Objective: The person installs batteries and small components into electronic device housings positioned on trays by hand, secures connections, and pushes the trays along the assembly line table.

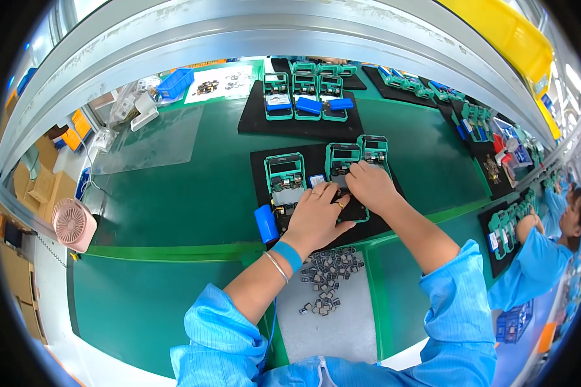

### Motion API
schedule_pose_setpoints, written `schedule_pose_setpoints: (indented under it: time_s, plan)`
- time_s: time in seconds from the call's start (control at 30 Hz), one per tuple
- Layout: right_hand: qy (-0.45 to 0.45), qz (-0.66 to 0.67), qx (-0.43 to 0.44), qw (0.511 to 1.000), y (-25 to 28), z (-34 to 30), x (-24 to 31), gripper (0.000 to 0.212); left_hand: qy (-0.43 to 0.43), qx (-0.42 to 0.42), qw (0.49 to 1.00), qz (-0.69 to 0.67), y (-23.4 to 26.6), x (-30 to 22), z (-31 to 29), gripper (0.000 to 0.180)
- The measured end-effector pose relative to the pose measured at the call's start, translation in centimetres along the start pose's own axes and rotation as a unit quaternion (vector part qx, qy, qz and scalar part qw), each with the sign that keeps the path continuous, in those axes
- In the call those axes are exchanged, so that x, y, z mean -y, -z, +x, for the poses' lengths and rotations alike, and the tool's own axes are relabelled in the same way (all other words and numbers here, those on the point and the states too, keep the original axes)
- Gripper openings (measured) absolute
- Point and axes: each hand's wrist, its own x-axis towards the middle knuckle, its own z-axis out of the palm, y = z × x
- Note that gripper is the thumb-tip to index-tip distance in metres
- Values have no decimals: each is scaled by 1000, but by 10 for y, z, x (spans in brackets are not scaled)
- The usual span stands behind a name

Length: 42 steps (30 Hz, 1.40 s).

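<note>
Teal edges the middle casing [342,151], which lies on a black mat [259,173] on the green tabletop [168,216], under both of the person's hands. The left hand [316,219] reaches over its lower left part, fingers bent and close together, thumb held out to the right; whether they grip anything cannot be told. The right hand [372,186] comes down on it from the right with fingers bunched and curled, their tips hidden against the casing, so a pinch cannot be made out. A blue band [287,257] and a silver bangle [276,267] circle the left wrist. Two more casings share the mat: the left casing [284,168], with a blue pack [266,224] beside its lower left edge, and the right casing [373,142], just beside the middle one. Nearer the person, small metallic parts [330,271] lie scattered over a grey sheet [326,335]. Beyond the hands, a second black mat [250,118] bears three casings with blue packs on them. A pink fan [74,224] stands far left; at the far right, a co-worker in blue sleeves [529,274] reaches toward another row of casings.
</note>
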Motion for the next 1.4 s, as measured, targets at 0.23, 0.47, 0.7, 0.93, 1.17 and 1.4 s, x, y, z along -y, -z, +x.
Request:
schedule_pose_setpoints:
  time_s: [0.23,0.47,0.7,0.93,1.17,1.4]
  plan:
    - [11,2,23,1000,11,5,-9,10,-3,-7,1000,-6,1,0,3,53]
    - [-50,-32,50,997,10,17,-15,13,-10,12,1000,-5,4,-1,9,52]
    - [-417,137,-187,879,-5,-32,-51,16,-2,9,1000,-2,6,-3,6,53]
    - [-489,296,-33,820,-39,-93,-36,31,14,36,999,-12,12,4,-3,54]
    - [-466,318,-71,823,-18,-101,20,26,-12,30,999,-20,38,6,-50,57]
    - [-464,367,-243,768,20,-112,64,26,-16,25,1000,9,47,9,-54,58]
